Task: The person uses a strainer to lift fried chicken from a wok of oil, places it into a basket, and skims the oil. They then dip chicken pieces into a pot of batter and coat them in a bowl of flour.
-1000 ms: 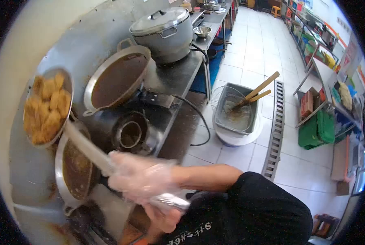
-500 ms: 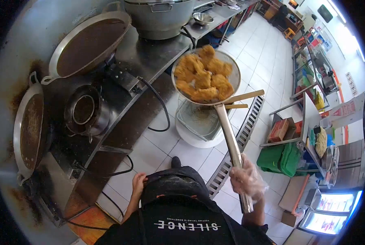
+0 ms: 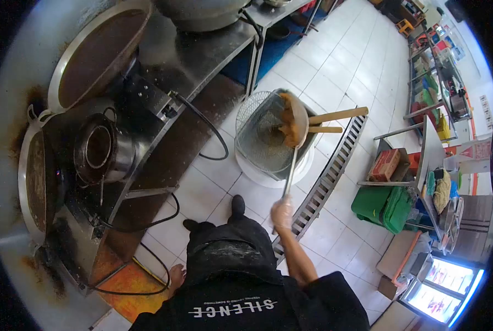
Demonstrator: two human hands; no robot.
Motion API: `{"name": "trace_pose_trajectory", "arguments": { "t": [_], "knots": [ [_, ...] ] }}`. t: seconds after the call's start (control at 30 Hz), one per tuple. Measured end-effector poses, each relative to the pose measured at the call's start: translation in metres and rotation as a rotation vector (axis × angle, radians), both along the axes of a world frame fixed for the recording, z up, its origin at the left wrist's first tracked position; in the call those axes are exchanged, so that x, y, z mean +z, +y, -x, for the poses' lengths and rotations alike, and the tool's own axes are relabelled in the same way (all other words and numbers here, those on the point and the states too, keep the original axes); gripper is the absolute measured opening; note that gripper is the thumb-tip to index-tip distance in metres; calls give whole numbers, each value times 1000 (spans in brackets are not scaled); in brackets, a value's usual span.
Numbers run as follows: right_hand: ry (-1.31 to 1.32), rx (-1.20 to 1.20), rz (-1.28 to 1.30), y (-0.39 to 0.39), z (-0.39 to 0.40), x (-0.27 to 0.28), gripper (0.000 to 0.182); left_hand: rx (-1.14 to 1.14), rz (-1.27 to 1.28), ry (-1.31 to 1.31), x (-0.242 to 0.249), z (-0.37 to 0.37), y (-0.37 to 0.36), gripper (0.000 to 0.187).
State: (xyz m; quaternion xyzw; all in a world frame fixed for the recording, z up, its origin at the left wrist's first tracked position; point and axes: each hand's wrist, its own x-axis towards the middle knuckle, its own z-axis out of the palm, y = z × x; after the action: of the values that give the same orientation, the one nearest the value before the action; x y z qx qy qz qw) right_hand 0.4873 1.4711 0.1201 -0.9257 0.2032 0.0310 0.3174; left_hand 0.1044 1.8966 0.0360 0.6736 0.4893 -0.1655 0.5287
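My right hand (image 3: 282,214), in a clear plastic glove, is wrapped round the metal handle of a strainer (image 3: 300,124). The strainer is turned on its side above a grey tub (image 3: 316,110). Golden-brown fried pieces (image 3: 287,120) are at its left-facing mouth. Inside the tub sits a wire mesh basket (image 3: 252,118). Two wooden handles (image 3: 340,115) stick out to the right past the strainer; what they belong to is partly hidden. Down beside my apron hangs my left hand (image 3: 176,274), holding nothing, fingers loosely apart.
On the left, a steel counter carries a large wok of dark liquid (image 3: 100,52), another wok (image 3: 36,176) and a pot (image 3: 114,151). Black hoses (image 3: 221,149) hang off its edge. A floor drain grate (image 3: 326,190) runs right of the tub. A green bin (image 3: 382,207) stands further right.
My right hand has moved forward and left, tipping the strainer from level onto its side over the tub. The fried pieces have shifted to its left side. My left hand has lowered.
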Motion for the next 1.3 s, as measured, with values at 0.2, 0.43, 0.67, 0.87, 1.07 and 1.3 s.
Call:
{"name": "trace_pose_trajectory", "arguments": {
  "t": [0.2,0.43,0.67,0.87,1.07,1.3],
  "knots": [
    [61,-147,-23,30,23,-107,51,-391,-284,-235,-55,18,-9,13],
    [80,-47,71,-27,12,-40,52,-86,81,-47,18,-18,-9,18],
    [-209,-72,111,-39,14,-11,49,-18,-73,-60,-8,-21,-30,22],
    [-51,-235,-214,-20,-10,30,21,150,-41,-246,-11,-28,-23,22],
    [-58,146,-985,-79,-51,41,28,-1,-219,-179,1,-5,-19,28],
    [12,113,-1261,51,-9,238,39,-294,-285,154,-71,53,23,23]
  ]
}}
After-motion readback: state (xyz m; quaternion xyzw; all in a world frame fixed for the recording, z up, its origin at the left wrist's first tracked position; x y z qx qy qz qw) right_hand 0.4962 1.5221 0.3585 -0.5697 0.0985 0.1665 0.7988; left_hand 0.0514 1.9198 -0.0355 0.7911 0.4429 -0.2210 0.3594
